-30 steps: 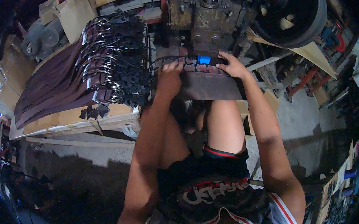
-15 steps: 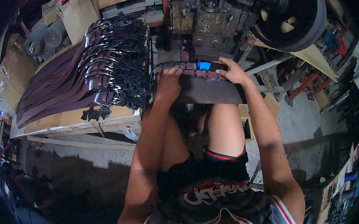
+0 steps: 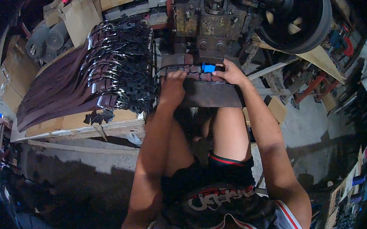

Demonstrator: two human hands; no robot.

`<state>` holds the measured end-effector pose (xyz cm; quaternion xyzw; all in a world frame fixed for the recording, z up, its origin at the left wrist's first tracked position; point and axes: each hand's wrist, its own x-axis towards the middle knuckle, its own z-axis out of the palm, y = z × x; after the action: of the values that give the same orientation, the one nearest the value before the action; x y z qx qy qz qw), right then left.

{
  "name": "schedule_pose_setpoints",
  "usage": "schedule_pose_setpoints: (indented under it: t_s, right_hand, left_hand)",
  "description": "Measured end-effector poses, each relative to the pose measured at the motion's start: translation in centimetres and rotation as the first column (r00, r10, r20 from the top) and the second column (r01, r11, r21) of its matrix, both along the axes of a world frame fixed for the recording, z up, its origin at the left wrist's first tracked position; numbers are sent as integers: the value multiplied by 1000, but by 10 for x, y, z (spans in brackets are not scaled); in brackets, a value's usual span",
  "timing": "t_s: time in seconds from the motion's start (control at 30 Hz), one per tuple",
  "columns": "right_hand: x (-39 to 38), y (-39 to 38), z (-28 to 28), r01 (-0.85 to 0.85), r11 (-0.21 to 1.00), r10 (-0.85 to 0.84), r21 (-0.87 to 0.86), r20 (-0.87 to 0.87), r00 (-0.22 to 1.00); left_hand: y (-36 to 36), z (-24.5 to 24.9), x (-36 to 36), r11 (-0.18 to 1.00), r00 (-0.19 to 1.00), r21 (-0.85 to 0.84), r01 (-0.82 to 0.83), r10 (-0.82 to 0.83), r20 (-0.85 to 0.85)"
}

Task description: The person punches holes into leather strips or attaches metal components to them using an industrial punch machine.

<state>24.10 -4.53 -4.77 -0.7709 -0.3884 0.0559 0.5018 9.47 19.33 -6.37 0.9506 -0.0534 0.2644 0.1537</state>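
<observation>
On the metal bed of the machine lies a brown notched strip [image 3: 192, 76], which looks like leather or rubber. My left hand [image 3: 173, 87] has its fingers curled over the left part of this strip, pressing on it. At the other end, my right hand [image 3: 233, 73] has its thumb on the strip's edge and its forefinger farther back, around a dark piece I cannot make out. A bright blue block [image 3: 208, 67] shows just left of the right fingertips. Close behind stands the heavy press head [image 3: 216, 42]. A dark plate [image 3: 210, 94] slopes toward my knees.
At left, a table [image 3: 120, 126] bears a thick pile of brown straps [image 3: 58, 85] with metal buckles and black ends [image 3: 133, 62]. A big flywheel [image 3: 298, 17] hangs at upper right. Rolled sheets [image 3: 54, 37] and cardboard boxes [image 3: 79, 19] stand behind the pile.
My right hand has shifted slightly left, its thumb and forefinger closer to the blue block. The left hand stays almost in place on the strip.
</observation>
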Motion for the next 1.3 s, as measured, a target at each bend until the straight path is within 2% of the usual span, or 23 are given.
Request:
schedule_pose_setpoints:
  t_s: [0.07,0.17,0.27,0.37,0.47,0.57,0.67,0.7,0.8,1.07,1.2,1.3]
  right_hand:
    - [-2,0,-1,20,999,-16,48,-86,996]
    - [-16,3,11,21,996,11,92,-329,944]
    - [-17,3,13,29,997,-11,64,-269,963]
    - [-23,3,16,19,996,-16,82,-41,999]
    - [0,-10,-8,85,994,-85,68,0,996]
    - [-25,-29,15,201,978,-191,-55,149,970]
    - [-32,-53,6,356,934,-341,-17,245,908]
    - [-37,-60,1,373,927,-376,47,123,918]
    - [-74,-70,11,456,877,-467,148,42,883]
    - [-75,-107,-25,576,763,-599,293,-14,801]
    - [-80,-109,-24,617,708,-629,344,-88,772]
    - [-78,-112,-27,615,702,-634,359,-79,769]
  left_hand:
    - [-2,5,-2,1000,1000,13,-16,16,-26]
    - [0,1,1,1000,1000,14,0,0,11]
    - [3,-8,9,1000,998,0,24,-24,50]
    - [2,-2,4,998,999,-50,41,-41,19]
    - [4,-5,8,999,999,-26,33,-33,-31]
    - [1,-1,1,1000,1000,-5,8,-8,-7]
    - [3,-8,6,1000,999,0,23,-23,28]
    - [1,-4,2,1000,1000,-5,17,-17,24]
    - [-4,9,-8,1000,999,-23,19,-18,38]
    - [-3,6,-4,999,996,-20,32,-31,83]
    - [-3,6,-4,999,996,-14,34,-33,82]
    - [-2,5,-5,999,997,-14,31,-30,69]
